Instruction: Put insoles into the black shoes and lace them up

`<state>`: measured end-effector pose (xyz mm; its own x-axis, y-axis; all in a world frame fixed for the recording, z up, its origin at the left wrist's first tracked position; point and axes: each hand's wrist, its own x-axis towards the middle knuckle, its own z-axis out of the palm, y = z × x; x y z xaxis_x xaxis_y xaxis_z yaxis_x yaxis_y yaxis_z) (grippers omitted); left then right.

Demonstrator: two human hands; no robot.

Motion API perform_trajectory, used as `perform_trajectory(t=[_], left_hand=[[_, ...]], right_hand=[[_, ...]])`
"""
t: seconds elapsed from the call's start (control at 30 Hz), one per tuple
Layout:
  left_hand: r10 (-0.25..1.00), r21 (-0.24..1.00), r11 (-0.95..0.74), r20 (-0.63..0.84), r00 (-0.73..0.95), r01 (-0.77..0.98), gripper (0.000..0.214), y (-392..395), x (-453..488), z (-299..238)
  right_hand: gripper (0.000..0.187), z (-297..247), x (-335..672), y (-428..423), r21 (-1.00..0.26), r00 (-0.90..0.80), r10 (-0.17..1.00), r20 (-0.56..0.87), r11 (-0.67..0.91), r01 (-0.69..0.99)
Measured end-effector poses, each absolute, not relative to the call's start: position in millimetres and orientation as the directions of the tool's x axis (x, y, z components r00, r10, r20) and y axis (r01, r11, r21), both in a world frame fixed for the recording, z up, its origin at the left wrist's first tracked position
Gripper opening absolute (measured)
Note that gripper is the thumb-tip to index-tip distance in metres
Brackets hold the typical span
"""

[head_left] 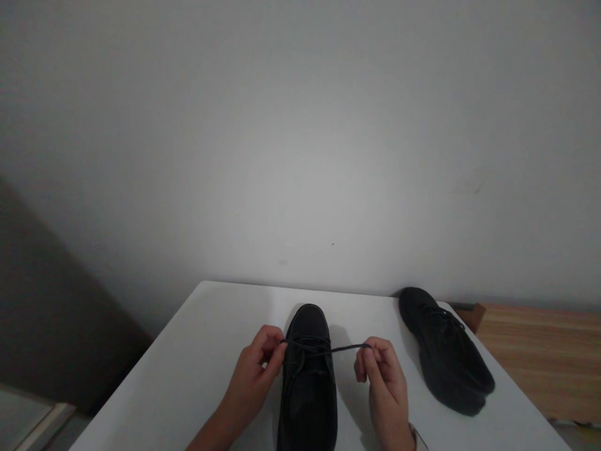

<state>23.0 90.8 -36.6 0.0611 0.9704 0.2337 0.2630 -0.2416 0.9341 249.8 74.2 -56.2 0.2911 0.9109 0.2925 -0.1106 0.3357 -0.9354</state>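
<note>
A black lace-up shoe (307, 382) stands on the white table (197, 363), toe pointing away from me. My left hand (256, 369) pinches one end of its black shoelace (347, 347) at the shoe's left side. My right hand (382, 369) pinches the other end, pulled out taut to the right of the shoe. Both hands are closed on the lace. A second black shoe (444, 351) lies at the table's right, angled, untouched.
The table backs onto a plain white wall (300, 156). A wooden surface (535, 357) adjoins the table on the right. A dark area (42, 313) lies beyond the table's left edge.
</note>
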Motion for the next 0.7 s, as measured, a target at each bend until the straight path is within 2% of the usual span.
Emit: perform_trajectory(t=[0.1,0.3,0.7], left_hand=[[0.969,0.933,-0.245,0.243,0.042,0.263,0.016,90.8,22.8,-35.8],[0.971,0.968,-0.229,0.220,0.091,0.108,0.020,89.0,25.3,-29.5],[0.981,0.985,-0.175,0.174,0.082,0.002,0.033,88.0,28.7,-29.9]], right_hand=[[0.025,-55.9,248.7,74.1,-0.941,0.299,0.912,0.280,0.322,-0.100],[0.027,-56.3,247.4,74.3,-0.950,0.303,0.914,0.269,0.305,-0.074],[0.027,-58.9,248.8,73.1,-0.955,0.268,0.926,0.264,0.291,-0.063]])
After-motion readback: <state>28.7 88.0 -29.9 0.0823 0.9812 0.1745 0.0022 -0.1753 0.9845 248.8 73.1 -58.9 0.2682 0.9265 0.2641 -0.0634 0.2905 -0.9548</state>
